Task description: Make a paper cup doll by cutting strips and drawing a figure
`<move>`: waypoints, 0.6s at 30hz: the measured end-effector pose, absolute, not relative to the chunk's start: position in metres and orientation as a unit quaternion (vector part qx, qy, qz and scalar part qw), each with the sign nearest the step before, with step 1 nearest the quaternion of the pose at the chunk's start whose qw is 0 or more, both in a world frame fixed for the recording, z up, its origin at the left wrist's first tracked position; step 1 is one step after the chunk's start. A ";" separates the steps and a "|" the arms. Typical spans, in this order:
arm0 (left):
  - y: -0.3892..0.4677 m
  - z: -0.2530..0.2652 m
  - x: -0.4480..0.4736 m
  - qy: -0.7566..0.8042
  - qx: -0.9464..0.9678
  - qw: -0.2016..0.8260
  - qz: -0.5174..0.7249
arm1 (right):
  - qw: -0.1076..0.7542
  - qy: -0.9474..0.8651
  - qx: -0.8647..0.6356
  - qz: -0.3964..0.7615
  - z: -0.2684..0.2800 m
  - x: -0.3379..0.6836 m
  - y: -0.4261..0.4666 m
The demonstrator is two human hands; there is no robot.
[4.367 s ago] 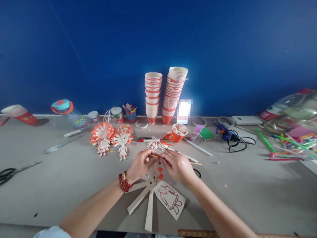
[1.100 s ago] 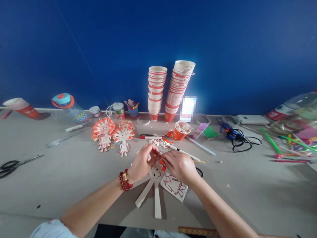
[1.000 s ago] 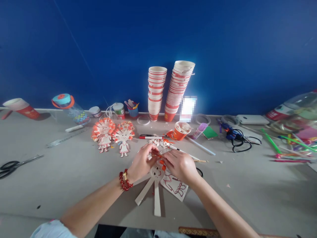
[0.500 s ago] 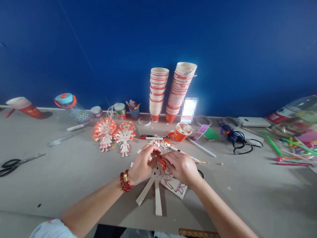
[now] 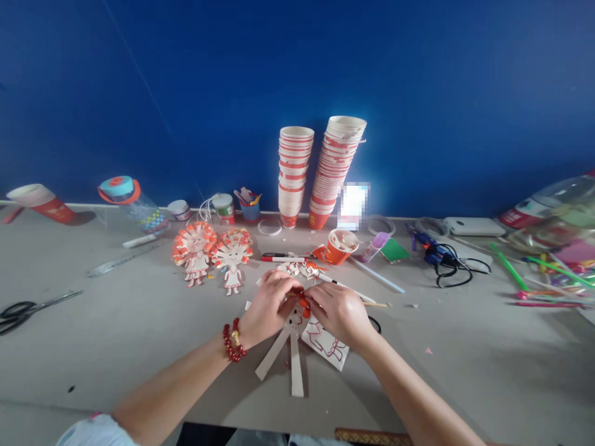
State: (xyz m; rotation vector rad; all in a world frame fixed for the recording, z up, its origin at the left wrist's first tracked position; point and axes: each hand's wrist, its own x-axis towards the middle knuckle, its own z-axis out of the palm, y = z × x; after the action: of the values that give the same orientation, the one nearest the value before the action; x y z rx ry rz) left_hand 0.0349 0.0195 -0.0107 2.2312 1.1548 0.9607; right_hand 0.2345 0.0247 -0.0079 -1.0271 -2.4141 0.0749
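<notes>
Close together at the middle of the table, my left hand (image 5: 267, 308) and my right hand (image 5: 341, 310) pinch a red-orange strip at the top of a cut paper cup (image 5: 296, 323). Its round white base bears a drawn face, and long white strips fan out towards me. Fingers hide most of the held strip. A thin wooden stick (image 5: 375, 303) shows beyond my right hand; whether I grip it is unclear. Under my right hand lies white paper with a red-drawn dress figure (image 5: 326, 345). Two finished-looking paper dolls (image 5: 194, 248) (image 5: 232, 260) lie to the left.
Two tall paper cup stacks (image 5: 295, 179) (image 5: 335, 176) stand by the blue wall. Before them are an orange cup of scraps (image 5: 341, 249), paper bits (image 5: 300, 268) and markers (image 5: 283, 258). Scissors (image 5: 32, 311) lie far left, a blue glue gun (image 5: 437, 254) and straws (image 5: 553, 285) right.
Both hands keep their pinch at the top of the cut cup, with only slight finger movement. The whole view has shifted a little.
</notes>
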 end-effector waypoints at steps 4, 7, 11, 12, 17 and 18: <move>0.020 -0.008 0.035 0.405 0.812 0.228 0.354 | 0.263 -0.891 -0.369 0.033 -0.009 0.234 0.025; 0.021 -0.007 0.035 0.402 0.804 0.237 0.369 | 0.269 -0.894 -0.355 0.043 -0.009 0.234 0.025; 0.021 -0.007 0.036 0.398 0.803 0.239 0.373 | 0.271 -0.899 -0.341 0.048 -0.009 0.232 0.026; 0.021 -0.007 0.036 0.398 0.804 0.237 0.372 | 0.271 -0.900 -0.337 0.050 -0.010 0.232 0.026; 0.020 -0.007 0.036 0.389 0.808 0.236 0.375 | 0.278 -0.904 -0.318 0.058 -0.013 0.231 0.027; 0.019 -0.007 0.036 0.386 0.808 0.238 0.375 | 0.280 -0.905 -0.315 0.059 -0.014 0.232 0.027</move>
State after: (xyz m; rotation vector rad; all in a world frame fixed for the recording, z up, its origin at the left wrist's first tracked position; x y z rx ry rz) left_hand 0.0365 0.0191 -0.0072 2.2139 1.0589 1.0283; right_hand 0.2315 0.0268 -0.0136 -0.8452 -2.4271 0.1569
